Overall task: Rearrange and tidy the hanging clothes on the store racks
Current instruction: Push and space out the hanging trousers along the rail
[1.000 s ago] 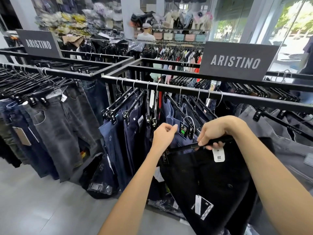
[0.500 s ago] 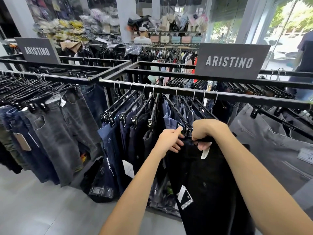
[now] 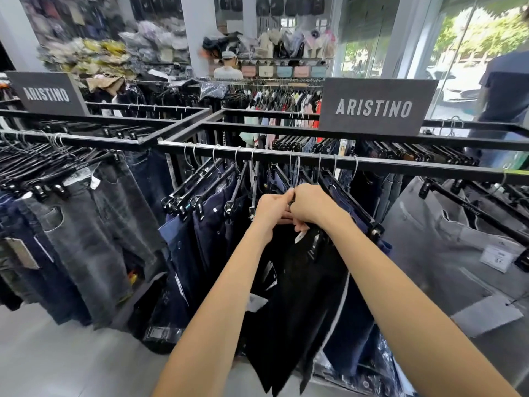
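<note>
A black rack rail runs across the middle, hung with navy trousers on black clip hangers. Both hands meet just below the rail at the top of black trousers that hang down between my forearms. My right hand is closed over the black hanger of these trousers. My left hand pinches the same hanger's end right beside it. The hanger's hook is hidden behind my hands, so whether it sits on the rail cannot be told. A white size tag sticks out under my right hand.
Grey jeans hang on the left rack, grey trousers on the right. Two dark "ARISTINO" signs stand on the racks. A person in a dark shirt stands far right by the glass front. Grey floor lies lower left.
Both hands have lifted the black trousers up and forward, from below the row into the gap among the hangers under the rail. My hands have come together.
</note>
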Tool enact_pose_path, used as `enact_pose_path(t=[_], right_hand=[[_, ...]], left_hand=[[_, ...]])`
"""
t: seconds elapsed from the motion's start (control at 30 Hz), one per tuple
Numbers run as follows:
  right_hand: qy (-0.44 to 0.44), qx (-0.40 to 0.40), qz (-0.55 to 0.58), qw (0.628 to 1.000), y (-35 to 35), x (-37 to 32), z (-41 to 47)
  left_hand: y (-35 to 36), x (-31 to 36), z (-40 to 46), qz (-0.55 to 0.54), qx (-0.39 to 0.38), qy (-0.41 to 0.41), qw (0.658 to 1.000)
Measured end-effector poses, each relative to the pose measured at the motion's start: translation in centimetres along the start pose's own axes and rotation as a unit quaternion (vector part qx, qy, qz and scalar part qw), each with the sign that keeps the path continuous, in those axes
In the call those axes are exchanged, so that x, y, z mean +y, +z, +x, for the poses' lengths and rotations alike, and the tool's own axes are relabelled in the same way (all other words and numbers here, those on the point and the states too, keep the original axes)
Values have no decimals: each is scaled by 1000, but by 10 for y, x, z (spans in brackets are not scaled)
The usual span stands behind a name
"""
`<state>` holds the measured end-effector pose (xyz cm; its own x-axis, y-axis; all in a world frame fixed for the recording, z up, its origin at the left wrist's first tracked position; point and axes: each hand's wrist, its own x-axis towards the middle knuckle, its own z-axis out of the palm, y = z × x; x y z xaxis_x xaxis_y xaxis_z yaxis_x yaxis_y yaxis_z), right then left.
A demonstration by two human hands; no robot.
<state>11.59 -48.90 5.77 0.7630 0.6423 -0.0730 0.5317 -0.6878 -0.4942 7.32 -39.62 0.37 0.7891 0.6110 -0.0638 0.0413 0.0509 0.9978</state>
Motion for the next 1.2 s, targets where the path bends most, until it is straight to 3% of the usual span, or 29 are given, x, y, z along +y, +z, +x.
enact_pose_path(t=[0.23,0.37,0.63,0.8,0.9,0.97,1.03,1.13,1.2], right_hand=[[-5,43,-25,999,7,-23,30],[-23,43,18,999,8,-29,52],[5,105,115,988,30,-29,91],[3,80,110,991,53,-14,102],[-21,74,72,994,54,-13,107],[-17,56,140,988,55,-11,113],[30,13,290,957,58,-10,119],[83,-70,456,884,61,-15,119],[83,-81,478,871,65,-16,125]], left_hand=[[-12,10,10,7,-22,7,1000],[-18,21,21,-42,13,-44,998],[-22,22,48,-70,-1,-65,995],[-13,15,63,64,10,-71,995],[-19,11,63,187,78,25,979],[-33,17,60,237,129,108,957],[-53,27,63,231,177,144,946],[-82,37,68,275,206,133,930],[-97,32,72,335,206,96,914]])
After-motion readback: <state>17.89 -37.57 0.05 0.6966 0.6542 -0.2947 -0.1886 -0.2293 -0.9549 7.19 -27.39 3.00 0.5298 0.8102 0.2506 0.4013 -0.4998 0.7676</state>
